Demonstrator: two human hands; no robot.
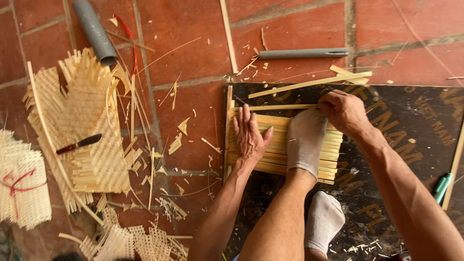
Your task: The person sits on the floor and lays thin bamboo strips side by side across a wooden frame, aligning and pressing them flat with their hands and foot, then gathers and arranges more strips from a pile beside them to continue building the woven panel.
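Left hand (249,137) flat, fingers spread, on bamboo strips (270,145); right hand (344,112) pinches one strip's end. Strips may shift if the socked foot (305,142) slips.

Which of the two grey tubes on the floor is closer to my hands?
The thin grey tube lying level above the dark board, nearest your right hand. The fatter tube lies far left.

Dark board (401,159) on floor, right half of view, 3 to 5 o'clock — flat, black-brown, rectangular, printed with large faded tan lettering across surface. Partly covered by strips, foot, arms. No packages, labels, screens seen elsewhere — only printed face is this board.
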